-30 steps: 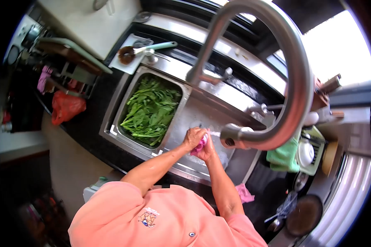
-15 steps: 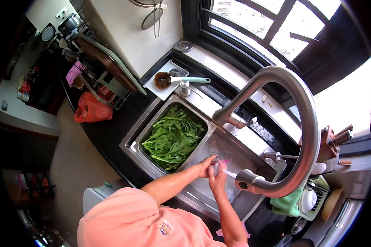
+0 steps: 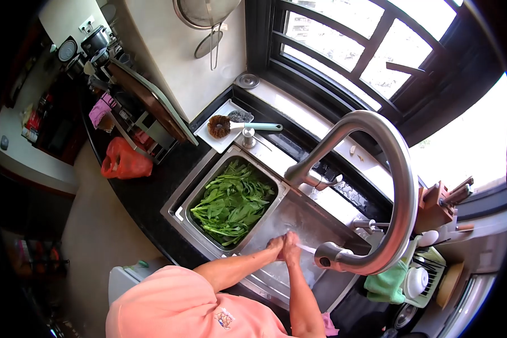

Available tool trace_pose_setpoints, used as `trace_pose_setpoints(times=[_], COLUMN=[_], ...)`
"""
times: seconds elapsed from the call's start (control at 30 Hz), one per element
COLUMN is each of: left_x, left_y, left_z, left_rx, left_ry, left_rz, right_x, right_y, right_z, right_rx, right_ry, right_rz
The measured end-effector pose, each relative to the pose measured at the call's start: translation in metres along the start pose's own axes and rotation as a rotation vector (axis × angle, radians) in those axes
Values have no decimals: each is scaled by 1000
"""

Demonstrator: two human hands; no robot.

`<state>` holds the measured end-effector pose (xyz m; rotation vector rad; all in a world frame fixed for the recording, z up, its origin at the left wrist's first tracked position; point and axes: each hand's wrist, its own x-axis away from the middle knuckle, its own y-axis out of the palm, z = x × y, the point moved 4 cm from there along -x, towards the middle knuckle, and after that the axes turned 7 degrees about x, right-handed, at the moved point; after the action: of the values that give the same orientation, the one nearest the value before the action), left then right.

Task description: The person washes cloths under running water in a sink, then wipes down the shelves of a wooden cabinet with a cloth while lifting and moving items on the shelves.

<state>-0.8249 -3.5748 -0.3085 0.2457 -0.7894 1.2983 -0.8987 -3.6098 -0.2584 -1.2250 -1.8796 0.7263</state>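
Note:
My left hand (image 3: pixel 275 245) and my right hand (image 3: pixel 290 248) are pressed together over the steel sink basin (image 3: pixel 315 225). Both are closed around something too hidden to make out. Water runs from the spout of the curved faucet (image 3: pixel 405 225), just right of my right hand. Left of my hands, leafy greens (image 3: pixel 231 205) fill a steel tub (image 3: pixel 190 194) set in the sink.
Behind the tub are a white tray (image 3: pixel 218 142), a brown-bristled brush (image 3: pixel 219 127) and a soap pump (image 3: pixel 248 138). A red bag (image 3: pixel 127 159) sits far left. At right are a green cloth (image 3: pixel 387 281), a dish rack (image 3: pixel 431 270) and a knife block (image 3: pixel 434 208).
The pink cloth visible between my hands earlier no longer shows there. My hands have closed tightly together. The view has tilted up, showing more of the window.

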Motion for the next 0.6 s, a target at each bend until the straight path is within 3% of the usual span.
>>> trace_pose_setpoints(times=[0.07,0.1,0.13,0.2,0.23,0.33,0.37,0.4,0.43,0.47,0.53,0.6], left_x=[-10,10,8,6,7,14,16,22,34,41,24,27], left_y=[1,-10,-10,-5,-8,-5,-9,-13,-22,-30,-15,-13], left_z=[-10,7,3,-6,-9,-14,-3,5,12,18,1,4], left_rx=[-164,177,301,551,571,1035,1225,1420,1295,1155,1365,1227], left_ry=[-40,-141,-198,-315,-212,-438,-434,-442,-579,-702,-606,-520], left_rz=[273,262,255,235,239,-55,-263,-473,-399,-331,-694,-654], right_x=[-33,-40,-46,-39,-30,15,17,23,37,46,63,77], right_y=[8,34,62,46,47,-4,-19,-41,-56,-56,-67,-76], right_z=[15,50,87,80,81,36,29,8,-18,-23,-42,-52], right_rx=[144,-77,-302,-310,-495,-891,-731,-316,-320,-394,-156,-40], right_ry=[135,238,323,408,375,385,190,37,85,-6,-421,-737], right_rz=[-211,-126,-20,-205,-237,-362,-318,-322,-363,-364,-187,-53])
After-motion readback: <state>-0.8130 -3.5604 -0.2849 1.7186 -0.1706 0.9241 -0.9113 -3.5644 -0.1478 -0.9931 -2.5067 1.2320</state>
